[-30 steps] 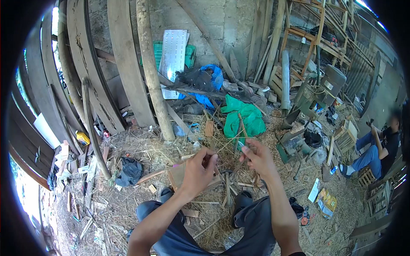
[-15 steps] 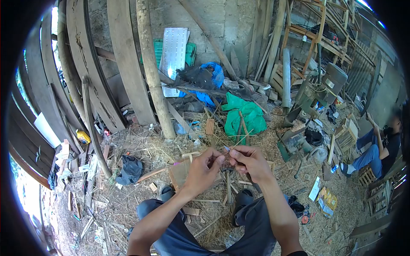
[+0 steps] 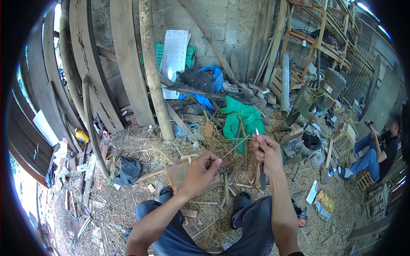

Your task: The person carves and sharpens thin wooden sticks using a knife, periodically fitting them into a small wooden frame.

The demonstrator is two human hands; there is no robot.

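In front of my knees, my left hand (image 3: 200, 173) is closed in a pinch on a thin pale strip (image 3: 234, 149), which slants up and away to the right. My right hand (image 3: 269, 152) is wrapped round a knife. The short bright blade (image 3: 257, 132) points up above the fingers, and a dark length (image 3: 263, 181) sticks out below the fist. Whether the strip's far end touches the right hand, I cannot tell. Below the left hand lies a wooden board (image 3: 177, 178), partly covered by it.
A green plastic sheet (image 3: 243, 121) lies just beyond my hands. A wooden pole (image 3: 151, 81) stands ahead on the left, and a black bag (image 3: 128, 170) lies on the straw-strewn ground. Another person (image 3: 376, 149) sits at the far right near a machine (image 3: 318, 96).
My hands have moved apart. The right hand with the knife has gone up and right, the blade now pointing upward, and more of the thin strip shows. My left hand has barely shifted.
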